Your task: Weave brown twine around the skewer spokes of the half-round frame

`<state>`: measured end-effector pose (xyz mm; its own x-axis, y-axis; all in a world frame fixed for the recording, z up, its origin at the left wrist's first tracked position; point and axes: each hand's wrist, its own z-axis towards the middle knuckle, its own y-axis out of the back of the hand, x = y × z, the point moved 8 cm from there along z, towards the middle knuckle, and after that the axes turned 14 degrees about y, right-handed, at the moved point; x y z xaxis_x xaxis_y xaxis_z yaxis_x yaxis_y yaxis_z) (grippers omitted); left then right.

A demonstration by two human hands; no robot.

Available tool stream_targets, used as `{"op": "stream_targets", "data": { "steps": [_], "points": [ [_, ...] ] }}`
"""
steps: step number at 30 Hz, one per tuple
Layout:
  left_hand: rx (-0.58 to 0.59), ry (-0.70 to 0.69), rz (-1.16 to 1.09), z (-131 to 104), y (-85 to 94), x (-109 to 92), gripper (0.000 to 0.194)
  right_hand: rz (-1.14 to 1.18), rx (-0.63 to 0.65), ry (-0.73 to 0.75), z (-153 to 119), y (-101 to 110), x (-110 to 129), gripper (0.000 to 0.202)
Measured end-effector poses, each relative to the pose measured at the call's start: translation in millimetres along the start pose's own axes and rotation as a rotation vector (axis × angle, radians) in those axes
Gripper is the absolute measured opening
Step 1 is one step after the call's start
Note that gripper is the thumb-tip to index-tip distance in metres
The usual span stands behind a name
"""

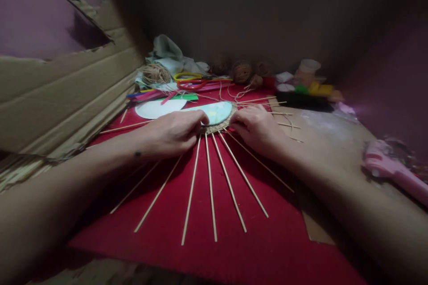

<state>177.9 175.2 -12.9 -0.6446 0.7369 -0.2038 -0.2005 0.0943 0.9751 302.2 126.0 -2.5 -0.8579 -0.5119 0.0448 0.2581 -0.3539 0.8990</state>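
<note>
Pinkish-purple walls point(394, 62) left and right; far side dark grey, deeply shadowed. Torn cardboard point(67, 93) leaning at left. Red-covered desk point(261, 249) between. Dim light, faint purple glow at right.

Near the camera, the red cloth point(261, 249) offers open room beneath the fanned sticks point(214, 187), which bar a low sweep across the middle. On the left, the cardboard point(67, 93) walls off passage. Far off, twine balls point(242, 72) and scissors point(191, 81) crowd the edge, though dimness probably hides some gaps.
</note>
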Motion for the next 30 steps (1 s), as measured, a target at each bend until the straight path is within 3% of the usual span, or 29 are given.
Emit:
{"op": "stream_targets", "data": {
  "steps": [2,6,14,20,25,30],
  "points": [
    [-0.053,0.027,0.002,1,3.4,1,0.016,-0.006,0.008,-0.017,0,0,1,0.013],
    [-0.137,-0.073,-0.081,2,3.3,-9,0.018,-0.024,0.006,-0.014,-1,0,3,0.014],
    [-0.162,-0.029,-0.173,5,-2.3,-11,0.012,0.119,-0.078,-0.056,-2,7,-2,0.014],
    [-0.134,-0.014,-0.300,8,-0.6,-12,0.010,0.216,-0.133,-0.128,-5,30,-1,0.013],
    [-0.126,-0.006,-0.289,8,-3.6,-10,0.015,0.160,-0.001,0.005,-14,49,32,0.014],
    [-0.127,-0.018,-0.247,8,-5.2,-11,0.014,0.119,0.211,0.231,-47,53,78,0.023]
  ]
}}
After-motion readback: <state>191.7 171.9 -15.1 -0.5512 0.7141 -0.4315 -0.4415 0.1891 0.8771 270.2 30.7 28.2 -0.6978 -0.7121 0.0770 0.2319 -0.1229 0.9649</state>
